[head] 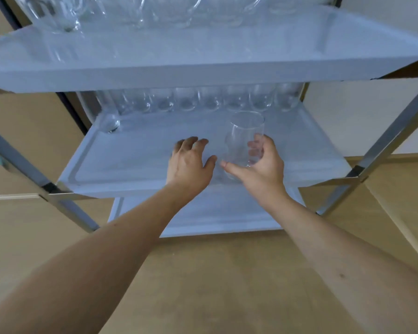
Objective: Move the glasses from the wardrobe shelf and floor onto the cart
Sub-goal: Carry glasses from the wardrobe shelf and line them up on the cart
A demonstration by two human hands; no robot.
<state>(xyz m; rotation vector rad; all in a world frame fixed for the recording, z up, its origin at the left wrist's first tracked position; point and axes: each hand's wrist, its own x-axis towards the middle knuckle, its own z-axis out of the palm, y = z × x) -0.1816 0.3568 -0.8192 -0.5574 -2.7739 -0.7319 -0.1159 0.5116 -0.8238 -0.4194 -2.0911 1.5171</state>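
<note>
The right hand curls its fingers and thumb around a clear glass, held upright over the near part of the cart's middle shelf. Just left of it, the left hand hovers with fingers loosely spread, holding nothing. A row of glasses lines the shelf's far edge.

Clear glass; pale blue-white cart shelves; grey metal frame; tan floor.

The top edge is cutting off the clear drinking glasses on the cart's pale top tray, leaving their rims out of view. The top tray's front lip is hiding the upper parts of the back-row clear glasses on the middle tray. The right hand is covering the lower side of the clear tumbler, and motion blur is softening the glass outlines.
</note>
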